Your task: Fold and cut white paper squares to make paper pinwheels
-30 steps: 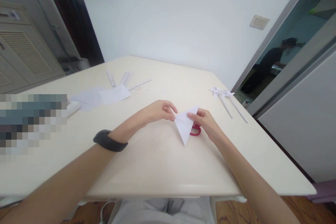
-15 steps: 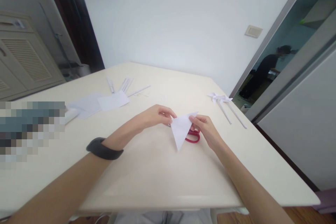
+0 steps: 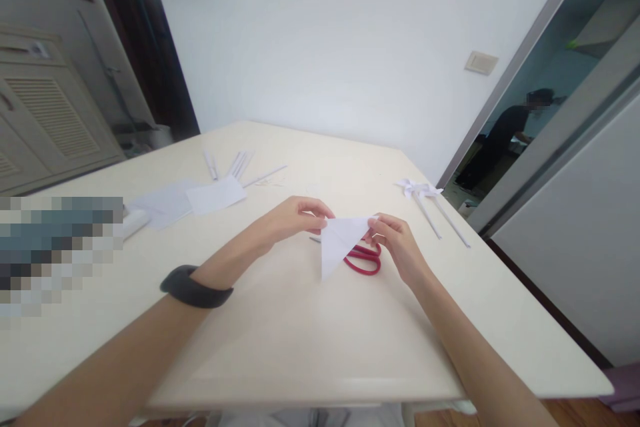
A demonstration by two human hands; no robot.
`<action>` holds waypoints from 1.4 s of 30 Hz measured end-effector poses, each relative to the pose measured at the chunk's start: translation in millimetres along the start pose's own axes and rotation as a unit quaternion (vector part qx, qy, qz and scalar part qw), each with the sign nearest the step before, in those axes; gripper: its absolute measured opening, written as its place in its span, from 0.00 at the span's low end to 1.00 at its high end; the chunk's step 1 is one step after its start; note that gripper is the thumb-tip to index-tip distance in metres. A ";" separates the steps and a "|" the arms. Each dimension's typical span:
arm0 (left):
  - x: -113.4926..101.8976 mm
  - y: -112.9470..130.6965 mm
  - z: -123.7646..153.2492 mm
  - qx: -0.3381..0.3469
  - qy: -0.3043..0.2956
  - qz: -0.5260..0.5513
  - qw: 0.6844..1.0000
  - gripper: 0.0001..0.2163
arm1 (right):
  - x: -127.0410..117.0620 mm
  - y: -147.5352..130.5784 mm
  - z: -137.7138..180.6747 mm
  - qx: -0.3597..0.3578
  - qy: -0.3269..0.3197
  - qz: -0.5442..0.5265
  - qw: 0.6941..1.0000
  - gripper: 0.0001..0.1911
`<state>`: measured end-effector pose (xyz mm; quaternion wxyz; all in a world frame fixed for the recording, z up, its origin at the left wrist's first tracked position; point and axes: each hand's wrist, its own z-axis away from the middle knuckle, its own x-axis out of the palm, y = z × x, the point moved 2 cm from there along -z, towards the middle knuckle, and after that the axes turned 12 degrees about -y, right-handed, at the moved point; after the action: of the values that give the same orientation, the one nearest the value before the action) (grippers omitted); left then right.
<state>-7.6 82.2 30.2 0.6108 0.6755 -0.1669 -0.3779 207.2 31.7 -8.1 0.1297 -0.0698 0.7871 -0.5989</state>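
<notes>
A white paper triangle [image 3: 336, 241] is stretched between my two hands, one point hanging down toward the table. My left hand [image 3: 301, 217] pinches its upper left corner between thumb and fingers. At the upper right corner, my right hand [image 3: 395, 237] pinches the paper the same way. Behind and partly under the paper lies a pair of red-handled scissors [image 3: 367, 261]; its handles show near my right hand, and a bit of the blade tip sticks out on the left. The rest of the blades is hidden by the paper.
Two white paper pinwheels [image 3: 419, 190] on sticks lie at the right. White sheets [image 3: 217, 195] and several rolled paper sticks [image 3: 241, 163] are on the table's left side. A person [image 3: 500, 137] stands beyond the doorway.
The paper has turned in my hands, so its top edge is now level and its lower point has swung left. More of the red scissor handles shows.
</notes>
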 end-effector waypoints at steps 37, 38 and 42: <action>14.3 5.3 4.1 0.115 0.034 0.087 0.989 0.09 | 40.4 -19.1 11.7 0.111 -0.244 0.043 0.962 0.13; 17.0 5.6 3.8 0.112 0.019 0.094 0.989 0.09 | 40.2 -18.5 11.8 0.110 -0.244 0.044 0.962 0.13; 32.2 8.0 3.6 0.091 -0.047 0.104 0.989 0.12 | 41.2 -15.7 12.2 0.109 -0.247 0.044 0.962 0.13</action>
<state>12.9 55.9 28.1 0.5739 0.6891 -0.2982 -0.3270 170.6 5.2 -1.1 0.3532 -0.1663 0.6629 -0.6389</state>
